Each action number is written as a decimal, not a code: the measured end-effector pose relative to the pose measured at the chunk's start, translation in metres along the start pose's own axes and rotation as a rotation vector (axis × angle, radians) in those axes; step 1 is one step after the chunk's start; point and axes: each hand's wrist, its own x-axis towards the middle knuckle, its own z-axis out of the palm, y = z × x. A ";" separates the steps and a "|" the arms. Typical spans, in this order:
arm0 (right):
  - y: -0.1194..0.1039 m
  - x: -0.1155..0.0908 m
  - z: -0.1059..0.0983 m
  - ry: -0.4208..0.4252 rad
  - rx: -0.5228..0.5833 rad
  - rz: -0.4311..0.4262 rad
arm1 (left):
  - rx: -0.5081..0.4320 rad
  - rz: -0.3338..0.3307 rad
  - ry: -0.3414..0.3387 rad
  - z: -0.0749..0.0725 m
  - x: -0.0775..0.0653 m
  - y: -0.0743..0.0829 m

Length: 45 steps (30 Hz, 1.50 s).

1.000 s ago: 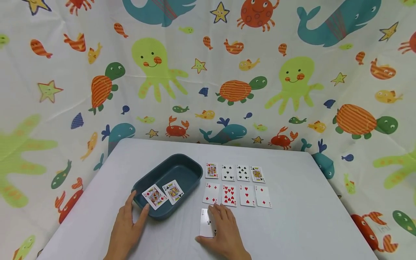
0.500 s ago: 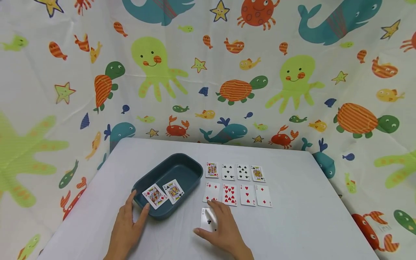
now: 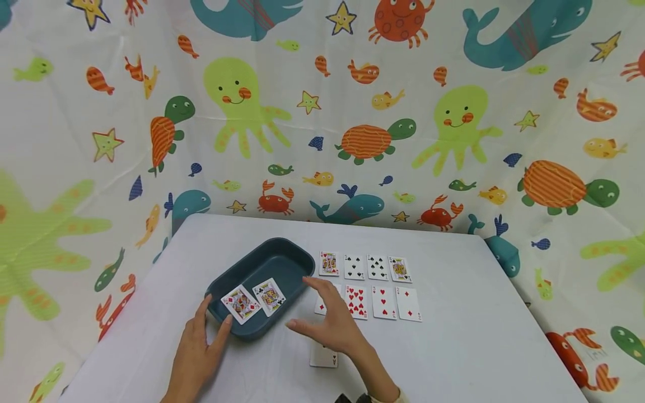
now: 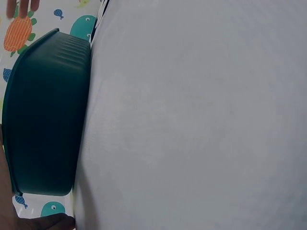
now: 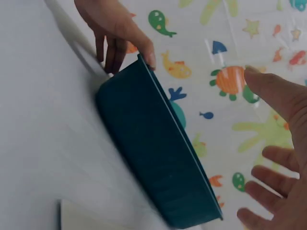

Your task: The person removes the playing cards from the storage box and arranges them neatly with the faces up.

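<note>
A dark teal plastic tub (image 3: 287, 253) stands left of the middle with two face cards (image 3: 240, 305) lying face up in it, a diamond and a club. My left hand (image 3: 194, 350) holds its near-left end, thumb and index finger spread around the corner; in the right wrist view the left thumb (image 5: 139, 43) reaches the rim. My right hand (image 3: 335, 322) hovers between the tub and the cards, fingers spread, holding nothing. Beneath its wrist an ace of clubs (image 3: 323, 358) lies partly hidden. The leftmost red card (image 3: 320, 305) is mostly covered by the right hand.
Behind the right hand lies a back row of black cards and a king of hearts (image 3: 329, 263). In the front row are red cards, among them a three of hearts (image 3: 384, 303) and a two of diamonds (image 3: 409, 304). A sea-animal curtain (image 3: 302, 134) rises behind the white table (image 3: 453, 336).
My right hand has lifted off the ace of clubs and moved up and left toward the tub, its fingers spreading. The ace stays on the table. My left hand has not moved.
</note>
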 end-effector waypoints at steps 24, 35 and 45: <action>-0.012 0.092 0.058 -0.448 -0.173 -0.228 | 0.014 -0.014 -0.046 -0.002 0.001 -0.002; -0.008 0.111 0.086 -0.593 -0.346 -0.186 | 0.007 0.008 -0.032 0.000 -0.002 -0.003; -0.007 0.123 0.097 -0.591 -0.372 -0.161 | 0.004 0.046 0.015 0.001 -0.003 -0.005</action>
